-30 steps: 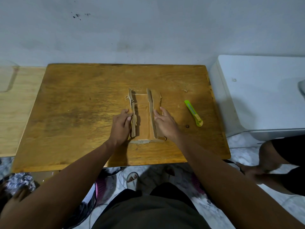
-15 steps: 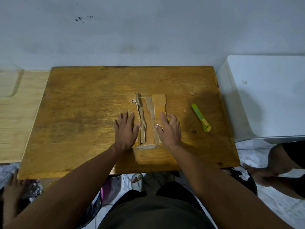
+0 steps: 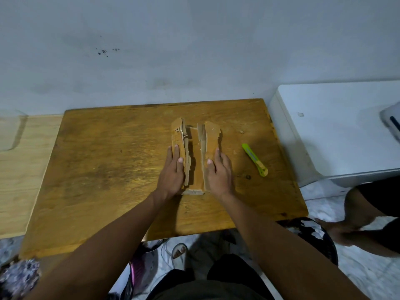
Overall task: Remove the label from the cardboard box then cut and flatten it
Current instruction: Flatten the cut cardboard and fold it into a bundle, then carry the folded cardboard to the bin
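Note:
A cut-open brown cardboard box lies in the middle of the wooden table, its base flat and its two long side flaps angled outward. My left hand rests flat with fingers together on the outside of the left flap. On the right flap lies my right hand in the same way. Neither hand grips anything. A green and yellow utility knife lies on the table to the right of the box, apart from both hands.
A white appliance stands against the table's right side. A lighter wooden surface adjoins on the left. Another person's legs and hand are at the lower right. A grey wall runs behind the table.
Half a second ago both hands pressed the flaps flat with fingers spread. Now the flaps stand splayed up again and my hands lie on their outer sides, fingers together.

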